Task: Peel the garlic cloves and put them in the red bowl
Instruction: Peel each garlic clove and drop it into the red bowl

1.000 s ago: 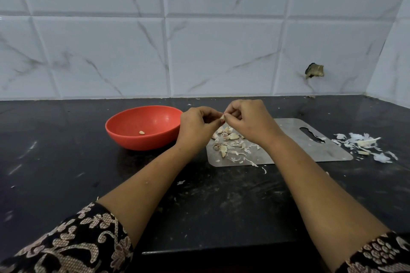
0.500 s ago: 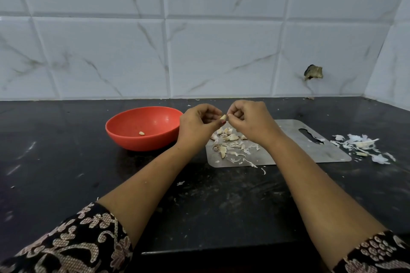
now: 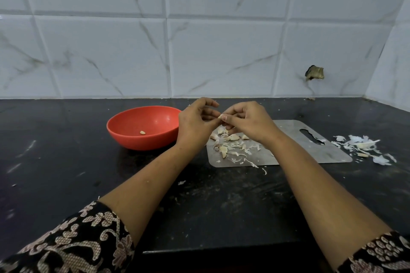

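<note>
Head view: mid-peel. R hand (image 3: 248,122) pinches clove (image 3: 221,117) at frame centre; L hand (image 3: 195,122) curled beside it, grip unclear. Next prob: strip skin, drop into red bowl (image 3: 137,142), centre-left.

The garlic clove (image 3: 220,117) is mostly hiding behind fingertips of the right hand (image 3: 250,124), too tiny to tell if it's peeled. The left hand (image 3: 195,124) is blocking the right rim of the red bowl (image 3: 133,131), and both sleeves (image 3: 73,239) are getting cropped below.
</note>
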Motion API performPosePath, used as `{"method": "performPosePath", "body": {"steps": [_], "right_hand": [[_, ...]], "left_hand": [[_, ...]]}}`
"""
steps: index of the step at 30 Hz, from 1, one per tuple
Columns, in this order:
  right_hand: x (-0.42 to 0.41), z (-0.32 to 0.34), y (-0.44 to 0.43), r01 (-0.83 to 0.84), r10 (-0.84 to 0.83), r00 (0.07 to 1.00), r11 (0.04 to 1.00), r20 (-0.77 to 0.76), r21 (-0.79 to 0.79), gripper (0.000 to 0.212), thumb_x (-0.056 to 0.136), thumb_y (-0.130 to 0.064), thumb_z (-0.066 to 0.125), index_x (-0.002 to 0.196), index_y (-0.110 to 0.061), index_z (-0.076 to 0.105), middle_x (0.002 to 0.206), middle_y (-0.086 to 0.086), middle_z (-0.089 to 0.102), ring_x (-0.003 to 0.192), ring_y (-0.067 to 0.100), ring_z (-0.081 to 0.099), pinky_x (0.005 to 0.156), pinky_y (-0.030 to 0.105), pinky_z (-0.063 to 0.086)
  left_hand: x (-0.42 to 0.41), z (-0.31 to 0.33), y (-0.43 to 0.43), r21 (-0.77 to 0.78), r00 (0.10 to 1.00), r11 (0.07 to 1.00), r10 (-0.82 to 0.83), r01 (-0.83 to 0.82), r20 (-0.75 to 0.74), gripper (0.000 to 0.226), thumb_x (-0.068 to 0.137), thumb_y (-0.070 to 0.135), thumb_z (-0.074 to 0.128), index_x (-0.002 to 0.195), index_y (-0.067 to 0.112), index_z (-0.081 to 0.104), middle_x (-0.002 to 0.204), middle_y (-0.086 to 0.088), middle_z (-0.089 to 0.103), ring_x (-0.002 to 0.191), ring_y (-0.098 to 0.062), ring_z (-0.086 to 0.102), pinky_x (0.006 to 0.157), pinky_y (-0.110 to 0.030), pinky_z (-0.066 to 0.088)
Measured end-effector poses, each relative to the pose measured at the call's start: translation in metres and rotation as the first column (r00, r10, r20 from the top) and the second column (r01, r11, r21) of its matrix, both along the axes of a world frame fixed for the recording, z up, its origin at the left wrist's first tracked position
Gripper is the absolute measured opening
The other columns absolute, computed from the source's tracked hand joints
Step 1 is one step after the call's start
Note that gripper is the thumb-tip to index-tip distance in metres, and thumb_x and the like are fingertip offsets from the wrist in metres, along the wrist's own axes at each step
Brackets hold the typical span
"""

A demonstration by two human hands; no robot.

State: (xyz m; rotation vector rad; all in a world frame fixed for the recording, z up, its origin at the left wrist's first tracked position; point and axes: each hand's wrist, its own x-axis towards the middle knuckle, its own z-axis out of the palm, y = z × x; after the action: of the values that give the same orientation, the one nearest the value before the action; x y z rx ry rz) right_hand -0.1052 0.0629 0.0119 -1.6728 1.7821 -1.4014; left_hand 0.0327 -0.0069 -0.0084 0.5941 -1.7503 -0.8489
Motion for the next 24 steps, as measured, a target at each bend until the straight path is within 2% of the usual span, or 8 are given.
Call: {"method": "performPosePath", "body": {"steps": [3, 6, 12, 15, 19, 21, 24], "right_hand": [[0.0002, -0.0002, -0.0003, -0.017, 0.017, 0.999, 1.000, 0.034, 0.002, 0.015, 0.091, -0.011, 0.067, 0.101, -0.002, 0.072, 0.084, 0.013, 0.073, 0.070, 0.010, 0.070, 0.067, 0.021, 0.058], [0.0002, -0.0005, 0.0003, -0.016, 0.015, 1.000, 1.000, 0.024, 0.011, 0.016, 0.092, -0.009, 0.064, 0.105, -0.001, 0.071, 0.087, 0.013, 0.073, 0.073, 0.011, 0.070, 0.068, 0.020, 0.058], [0.0013, -0.0001, 0.0002, 0.003, -0.004, 1.000, 1.000, -0.018, -0.024, 0.019, 0.095, 0.001, 0.054, 0.098, -0.006, 0.072, 0.083, 0.010, 0.073, 0.071, 0.011, 0.070, 0.071, 0.025, 0.060], [0.0023, -0.0009, 0.0001, 0.028, -0.032, 0.997, 0.998, -0.064, -0.057, 0.022, 0.093, 0.003, 0.053, 0.091, -0.009, 0.072, 0.078, 0.009, 0.072, 0.069, 0.015, 0.070, 0.067, 0.026, 0.060], [0.0002, -0.0008, -0.0004, 0.046, -0.058, 0.987, 0.995, -0.148, -0.083, 0.024, 0.091, 0.002, 0.053, 0.091, -0.011, 0.074, 0.077, 0.008, 0.072, 0.074, 0.024, 0.070, 0.069, 0.033, 0.061], [-0.0011, 0.0008, 0.0012, 0.040, -0.065, 0.968, 0.993, -0.242, -0.110, 0.023, 0.091, -0.004, 0.056, 0.092, -0.017, 0.075, 0.078, 0.002, 0.073, 0.074, 0.019, 0.068, 0.069, 0.030, 0.059], [-0.0025, 0.0031, 0.0042, 0.017, -0.062, 0.940, 0.991, -0.336, -0.136, 0.013, 0.091, -0.016, 0.065, 0.096, -0.019, 0.077, 0.083, -0.009, 0.072, 0.074, -0.003, 0.063, 0.064, 0.013, 0.050]], "left_hand": [[0.0000, 0.0003, -0.0011, -0.067, 0.999, 0.998, 0.014, -0.011, 0.048, 0.016, 0.075, 0.009, 0.081, 0.084, 0.017, 0.071, 0.074, 0.012, 0.068, 0.070, 0.003, 0.065, 0.071, -0.011, 0.052], [-0.0003, -0.0004, -0.0020, -0.076, 0.998, 0.997, 0.010, -0.005, 0.070, 0.012, 0.077, 0.007, 0.079, 0.085, 0.015, 0.074, 0.074, 0.012, 0.069, 0.070, 0.004, 0.065, 0.071, -0.011, 0.052], [0.0003, -0.0005, -0.0029, 0.034, 1.000, 0.999, 0.008, -0.009, 0.024, 0.007, 0.079, 0.011, 0.078, 0.081, 0.016, 0.074, 0.073, 0.001, 0.073, 0.071, -0.011, 0.069, 0.071, -0.023, 0.058], [0.0008, 0.0006, 0.0000, 0.092, 1.000, 0.995, -0.028, 0.027, 0.005, 0.010, 0.078, 0.009, 0.079, 0.079, 0.018, 0.073, 0.069, 0.005, 0.071, 0.066, -0.006, 0.068, 0.068, -0.019, 0.057], [0.0006, 0.0013, 0.0002, 0.079, 1.000, 0.997, -0.017, 0.016, 0.019, 0.013, 0.076, 0.012, 0.081, 0.077, 0.021, 0.072, 0.066, 0.008, 0.070, 0.063, -0.004, 0.066, 0.066, -0.019, 0.057], [0.0012, 0.0020, -0.0007, 0.062, 0.999, 0.998, -0.008, 0.006, 0.032, 0.012, 0.076, 0.012, 0.081, 0.079, 0.019, 0.072, 0.068, 0.007, 0.071, 0.063, -0.003, 0.066, 0.066, -0.019, 0.056], [0.0017, 0.0022, -0.0017, 0.009, 0.998, 1.000, -0.001, 0.001, 0.056, 0.021, 0.075, 0.010, 0.081, 0.089, 0.019, 0.069, 0.071, 0.008, 0.070, 0.066, -0.001, 0.067, 0.070, -0.019, 0.056]]}}
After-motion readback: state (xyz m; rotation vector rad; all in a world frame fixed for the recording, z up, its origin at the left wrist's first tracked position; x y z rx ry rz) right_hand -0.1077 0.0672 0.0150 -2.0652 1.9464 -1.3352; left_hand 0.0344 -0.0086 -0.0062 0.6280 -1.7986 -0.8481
